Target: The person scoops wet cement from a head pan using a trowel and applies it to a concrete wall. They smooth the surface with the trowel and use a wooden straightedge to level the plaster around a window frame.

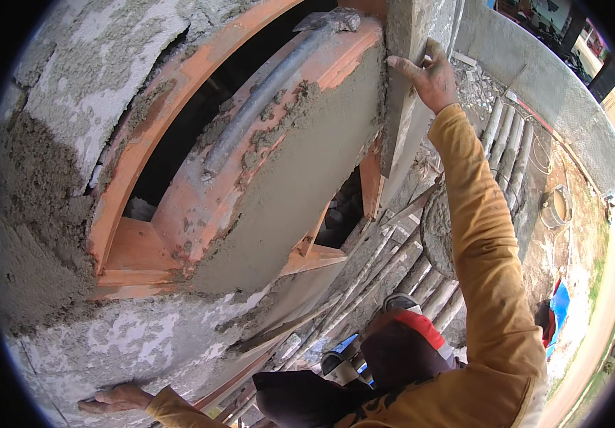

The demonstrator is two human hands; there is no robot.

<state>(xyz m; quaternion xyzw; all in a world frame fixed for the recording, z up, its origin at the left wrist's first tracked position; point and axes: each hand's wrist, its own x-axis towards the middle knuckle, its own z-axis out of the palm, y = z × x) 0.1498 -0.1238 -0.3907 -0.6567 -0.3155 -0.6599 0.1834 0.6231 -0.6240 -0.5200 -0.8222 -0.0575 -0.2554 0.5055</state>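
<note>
My right hand (436, 80) is raised at the upper right, its thumb and fingers closed on the edge of a long, cement-stained board (406, 100) that stands against the wall. Low on the left, my left hand (116, 398) lies flat on the rough wall (143, 335), fingers stretched and holding nothing. Between them is an orange frame (139, 153) with a curved outer member and dark openings. Wet grey mortar (286, 178) covers the frame's middle panel smoothly, with ragged lumps along its upper edge. On the frame rests a hammer (271, 82) with a grey pipe-like handle.
Below me are scaffold poles (511, 146) and a round mortar-coated pan (439, 235), partly hidden by my right arm. A bucket (556, 207) stands on the ground at the right. Thin poles (364, 282) slant beside the wall. A grey wall (536, 78) runs beyond.
</note>
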